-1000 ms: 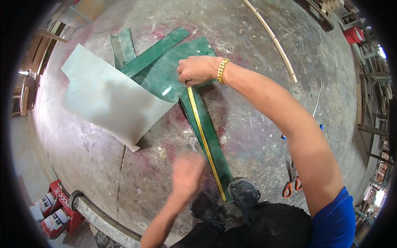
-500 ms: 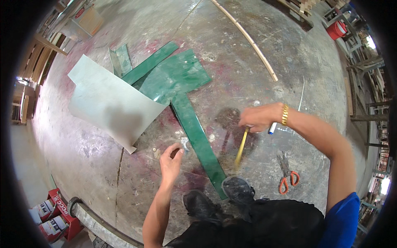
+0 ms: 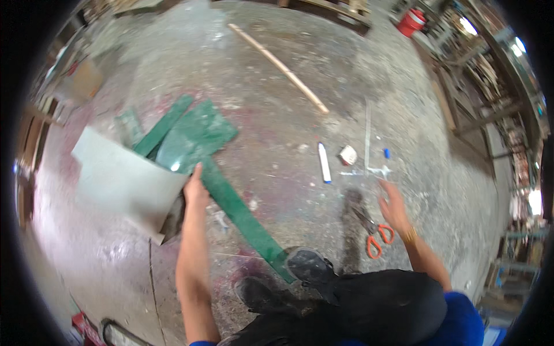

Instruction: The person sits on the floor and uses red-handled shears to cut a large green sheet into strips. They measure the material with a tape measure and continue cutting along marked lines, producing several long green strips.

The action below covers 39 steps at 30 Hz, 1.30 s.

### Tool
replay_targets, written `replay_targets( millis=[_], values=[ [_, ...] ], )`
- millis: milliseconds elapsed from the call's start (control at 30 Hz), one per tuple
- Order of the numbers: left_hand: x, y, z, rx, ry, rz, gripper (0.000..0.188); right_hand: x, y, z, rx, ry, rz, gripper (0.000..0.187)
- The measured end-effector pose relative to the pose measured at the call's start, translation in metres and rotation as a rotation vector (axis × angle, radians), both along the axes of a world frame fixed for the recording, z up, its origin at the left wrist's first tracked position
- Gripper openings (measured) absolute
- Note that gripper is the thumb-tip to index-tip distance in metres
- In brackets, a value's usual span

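My left hand [image 3: 197, 189] is at the right edge of a pale grey, curved sheet [image 3: 127, 176]; its fingers pass behind the edge, closed on it, with the thumb pointing up. Green sheet pieces [image 3: 196, 130] lie beside and partly under the pale sheet. A long green strip [image 3: 248, 222] runs from them toward my shoes. My right hand [image 3: 394, 206] is empty, fingers stretched out, just above the orange-handled scissors [image 3: 374, 230] on the floor. Farther off lie a white marker [image 3: 324, 164], a small whitish tape measure [image 3: 348, 154] and a blue cap [image 3: 386, 153].
A wooden strip [image 3: 280, 69] lies on the concrete floor ahead. A thin pale strip [image 3: 367, 135] lies at the right. Beyond stands a red bucket [image 3: 411, 23] near wooden racks [image 3: 479, 124]. A red container [image 3: 86, 330] is at the lower left.
My right hand has let go of the yellow tape measure and moved toward the scissors. My left hand has reached up and left to the pale sheet's edge. The whole view has shifted.
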<state>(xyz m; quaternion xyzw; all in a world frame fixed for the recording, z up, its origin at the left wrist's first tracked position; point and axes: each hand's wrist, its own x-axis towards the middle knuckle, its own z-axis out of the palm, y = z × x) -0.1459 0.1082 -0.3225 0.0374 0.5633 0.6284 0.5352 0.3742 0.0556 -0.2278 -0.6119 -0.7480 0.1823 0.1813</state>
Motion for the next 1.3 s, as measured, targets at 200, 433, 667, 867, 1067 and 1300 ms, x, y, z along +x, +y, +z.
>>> replay_targets(
  millis=[200,433,667,867,1067,1300],
  values=[
    [0.028,0.017,-0.003,-0.054,0.164,0.064,0.044,0.047,-0.122,-0.029,-0.393,-0.183,-0.119,0.075],
    [0.051,-0.045,0.025,-0.017,-0.129,-0.013,0.031,0.056,-0.126,-0.05,-0.386,-0.369,-0.134,0.09],
    [0.097,-0.102,0.032,-0.037,-0.325,-0.171,0.03,0.049,-0.112,-0.041,-0.567,-0.378,-0.258,0.076],
    [0.108,-0.091,0.018,-0.207,-0.291,-0.236,0.044,0.026,-0.139,-0.014,-0.71,0.524,-0.481,0.044],
    [0.113,-0.08,0.014,-0.123,-0.261,-0.212,0.054,-0.1,-0.077,0.003,-1.02,0.522,0.062,0.058],
    [0.108,-0.08,0.038,-0.05,-0.286,-0.187,0.039,-0.196,-0.042,-0.001,-1.232,0.509,0.17,0.066]
  ],
)
